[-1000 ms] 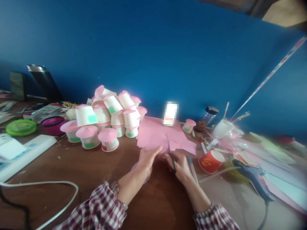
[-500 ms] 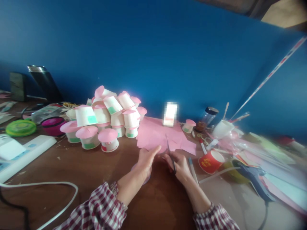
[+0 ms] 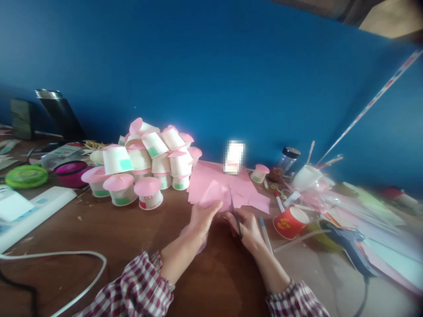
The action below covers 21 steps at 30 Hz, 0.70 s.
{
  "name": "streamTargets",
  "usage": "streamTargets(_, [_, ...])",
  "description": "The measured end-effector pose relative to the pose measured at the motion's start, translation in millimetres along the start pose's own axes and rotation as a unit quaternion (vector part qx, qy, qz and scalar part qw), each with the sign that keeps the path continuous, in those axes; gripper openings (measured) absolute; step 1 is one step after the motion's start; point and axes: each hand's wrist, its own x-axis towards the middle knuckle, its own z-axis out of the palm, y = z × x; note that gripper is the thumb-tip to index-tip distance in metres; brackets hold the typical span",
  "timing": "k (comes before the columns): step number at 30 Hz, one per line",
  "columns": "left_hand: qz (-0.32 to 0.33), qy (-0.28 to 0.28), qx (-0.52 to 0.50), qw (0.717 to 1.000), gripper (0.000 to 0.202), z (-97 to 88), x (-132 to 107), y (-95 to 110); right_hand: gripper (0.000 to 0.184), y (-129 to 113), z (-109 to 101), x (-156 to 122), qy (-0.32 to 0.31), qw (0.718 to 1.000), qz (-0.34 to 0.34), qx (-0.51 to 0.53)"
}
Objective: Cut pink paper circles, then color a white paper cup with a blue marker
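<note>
pink paper piece (image 3: 214,193) pinched in left hand (image 3: 202,219), held just above counter (image 3: 115,229), likely to give the blades room. scissors (image 3: 235,213) gripped in right hand (image 3: 248,225), tips at paper edge. pink-topped cups (image 3: 145,163) piled well aside.

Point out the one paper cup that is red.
The red cup just right of the right hand; the piled cups are white with pink caps.

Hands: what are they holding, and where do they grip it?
The right hand holds the scissors by the handles, blades pointing away. The left hand holds the pink paper by its near edge.
</note>
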Motion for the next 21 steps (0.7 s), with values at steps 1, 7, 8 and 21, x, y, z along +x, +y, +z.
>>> streamTargets(1, [-0.002, 0.007, 0.002, 1.000, 0.027, -0.5, 0.8, -0.6, 0.032, -1.1, -0.2, -0.1, 0.003, 1.000, -0.001, -0.003])
streamTargets(7, [0.001, -0.003, 0.015, 1.000, 0.026, -2.6, 1.7, -3.3, 0.034, -2.3, -0.8, -0.3, 0.008, 1.000, 0.001, -0.013])
streamTargets(8, [0.005, -0.005, 0.017, 1.000, 0.027, -2.9, 1.5, -3.5, 0.034, -1.6, -0.9, -0.3, 0.007, 1.000, 0.000, -0.014])
streamTargets(21, [0.036, -0.029, 0.032, 0.998, 0.027, 1.7, -5.7, 2.0, 0.028, -1.3, -1.5, -0.4, 0.000, 1.000, -0.003, -0.007])
